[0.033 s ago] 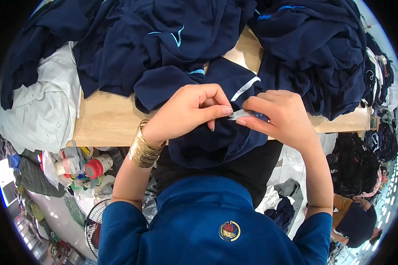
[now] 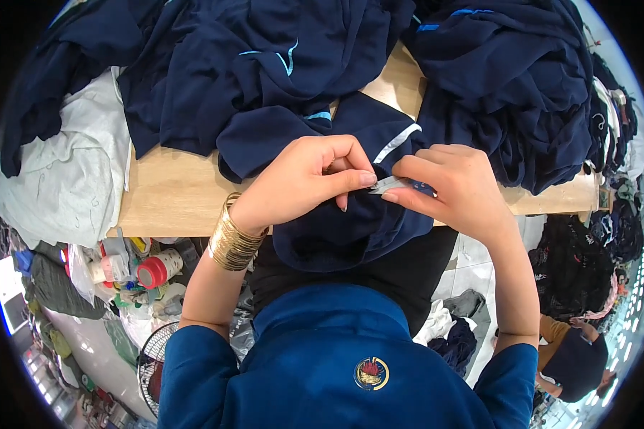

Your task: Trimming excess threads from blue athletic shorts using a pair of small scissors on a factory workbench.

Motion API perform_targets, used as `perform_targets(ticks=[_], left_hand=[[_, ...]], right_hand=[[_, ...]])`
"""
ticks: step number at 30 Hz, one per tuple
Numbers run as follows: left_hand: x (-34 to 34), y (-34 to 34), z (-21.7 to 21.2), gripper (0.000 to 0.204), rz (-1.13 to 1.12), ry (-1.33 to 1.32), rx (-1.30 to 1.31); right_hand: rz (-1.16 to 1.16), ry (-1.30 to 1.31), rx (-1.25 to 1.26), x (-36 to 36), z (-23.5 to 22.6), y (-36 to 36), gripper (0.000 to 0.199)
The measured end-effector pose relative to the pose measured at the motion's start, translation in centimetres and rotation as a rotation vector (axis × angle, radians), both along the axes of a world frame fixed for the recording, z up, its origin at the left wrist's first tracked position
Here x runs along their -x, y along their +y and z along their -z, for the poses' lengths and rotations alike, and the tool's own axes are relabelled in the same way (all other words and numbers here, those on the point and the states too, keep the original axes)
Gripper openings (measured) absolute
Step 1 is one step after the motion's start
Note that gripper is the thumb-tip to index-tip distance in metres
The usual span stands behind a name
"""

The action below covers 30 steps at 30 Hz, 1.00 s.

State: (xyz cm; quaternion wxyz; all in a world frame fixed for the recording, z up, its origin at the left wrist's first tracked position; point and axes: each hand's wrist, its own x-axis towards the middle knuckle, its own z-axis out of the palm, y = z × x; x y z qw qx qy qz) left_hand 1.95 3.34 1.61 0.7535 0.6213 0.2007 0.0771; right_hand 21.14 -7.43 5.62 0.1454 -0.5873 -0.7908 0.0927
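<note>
Navy cloth, part of a garment with a white strip, hangs over the table's near edge onto my lap. My left hand pinches a bit of this garment between thumb and index finger. Closed around a pair of thread snips is my right hand. The snips have pale metal blades, and a dark blue part shows behind my thumb. Their tips touch or nearly touch the cloth at my left fingertips. Whether a thread lies between the blades is too small to tell.
Heaps of navy garments with light blue trim cover much of the wooden table. Grey-white cloth drapes over its left side. A red-lidded bottle and a wire fan guard are below left. Another person is at the lower right.
</note>
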Motion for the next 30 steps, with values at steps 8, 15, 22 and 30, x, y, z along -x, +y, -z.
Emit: perform_targets(ticks=[8,15,22,30], left_hand=[[0.2,-0.2,0.2,0.015,-0.022,-0.008,0.005],[9.1,1.6,-2.1,0.024,-0.160,0.120,0.022],[11.2,0.6,-2.5,0.026,-0.220,0.341,-0.611],[2.4,2.7,4.2,0.027,0.262,-0.034,-1.008]], right_hand=[[-0.037,-0.019,-0.009,0.0,0.2,0.3,0.030],[0.301,0.223,0.212,-2.4,0.2,-2.4,0.036],[0.253,0.606,0.114,-0.3,0.6,-1.9,0.049],[0.158,0.250,0.184,2.0,1.9,-1.0,0.025]])
